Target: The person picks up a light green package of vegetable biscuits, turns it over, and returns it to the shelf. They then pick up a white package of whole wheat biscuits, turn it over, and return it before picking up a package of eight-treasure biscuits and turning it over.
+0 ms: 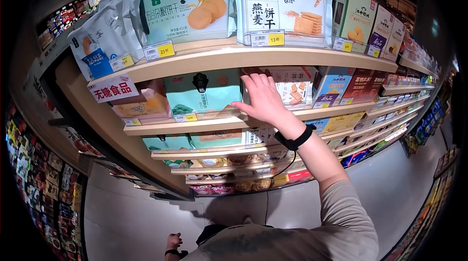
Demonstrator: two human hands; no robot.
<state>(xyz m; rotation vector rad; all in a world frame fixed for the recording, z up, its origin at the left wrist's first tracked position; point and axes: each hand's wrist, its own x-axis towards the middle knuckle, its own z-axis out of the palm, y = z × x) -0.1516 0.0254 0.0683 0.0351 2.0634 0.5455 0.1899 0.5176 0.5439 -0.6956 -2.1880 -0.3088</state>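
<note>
My right hand [263, 96] reaches onto the second shelf, its fingers apart over a pack of biscuits [295, 83] with a white and brown front. Its thumb lies near the right edge of a mint green pack [204, 90]. Whether the fingertips touch the pack behind them is hard to tell. A black band with a cable is on the wrist. My left hand [174, 241] hangs low beside my body, small in view, with its fingers partly curled; whether it holds anything is too small to tell.
The top shelf [243, 57] bears large biscuit packs, such as a pale blue one [285, 12] and a green one [190, 7]. Lower shelves hold more packs. Boxes [358, 19] stand at the right. Another goods rack [46, 197] is at the far left.
</note>
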